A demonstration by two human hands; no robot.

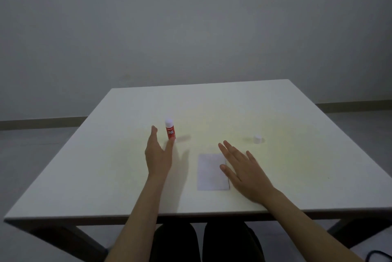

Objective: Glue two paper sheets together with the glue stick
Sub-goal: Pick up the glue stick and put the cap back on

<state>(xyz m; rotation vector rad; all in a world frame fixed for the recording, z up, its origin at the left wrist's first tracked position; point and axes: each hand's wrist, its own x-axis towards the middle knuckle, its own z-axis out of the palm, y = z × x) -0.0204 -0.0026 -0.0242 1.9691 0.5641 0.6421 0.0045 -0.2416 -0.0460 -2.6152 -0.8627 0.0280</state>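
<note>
Flanking glue stick (170, 131): loose white cap (257, 138).

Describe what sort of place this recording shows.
Probably a bare indoor room set up for a tabletop task: a plain white table against a blank grey wall, with a baseboard along the floor.

A bare, dim room, more like a spare office or plain test space than a home. A blank grey wall (191, 17) meets a grey floor (31, 145) along a low skirting board (42, 122). The only furniture is a white-topped desk (297, 166) on dark legs (70, 238), where a person sits.
</note>
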